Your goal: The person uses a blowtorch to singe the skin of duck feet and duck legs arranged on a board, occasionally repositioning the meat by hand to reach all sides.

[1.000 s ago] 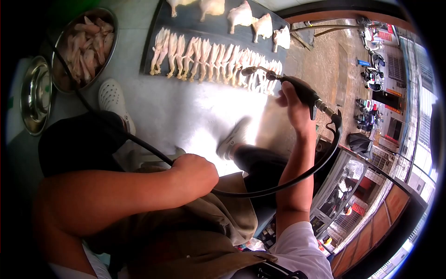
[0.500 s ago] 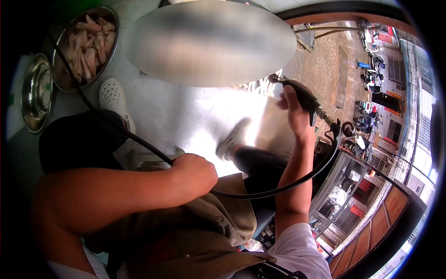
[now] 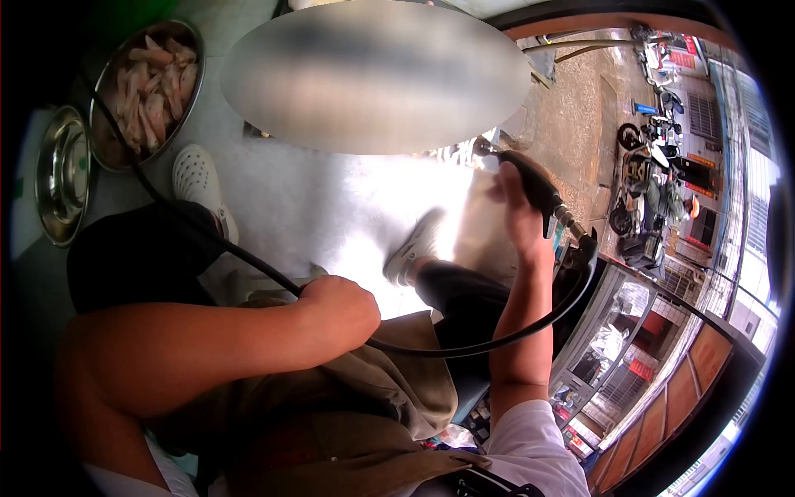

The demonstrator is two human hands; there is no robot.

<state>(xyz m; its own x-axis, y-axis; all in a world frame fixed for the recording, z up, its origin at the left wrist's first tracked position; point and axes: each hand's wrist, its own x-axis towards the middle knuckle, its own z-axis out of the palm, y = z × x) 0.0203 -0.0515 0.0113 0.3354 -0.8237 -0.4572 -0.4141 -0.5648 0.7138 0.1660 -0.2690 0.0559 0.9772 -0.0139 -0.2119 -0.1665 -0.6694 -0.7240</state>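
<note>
grips black, metal-tipped torch [image 3: 538, 184] in right hand [image 3: 522, 217], at blur's [image 3: 373, 79] lower right edge; clasps hose [image 3: 248, 258] in left fist [image 3: 339, 311]. sees meat [image 3: 153, 93] in basin [image 3: 200, 76], upper left.

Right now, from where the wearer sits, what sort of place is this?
Probably a street-side food workshop or stall: raw meat fills a metal bowl, a hand-held nozzle on a hose is in use, and motorbikes stand in the street alongside.
</note>
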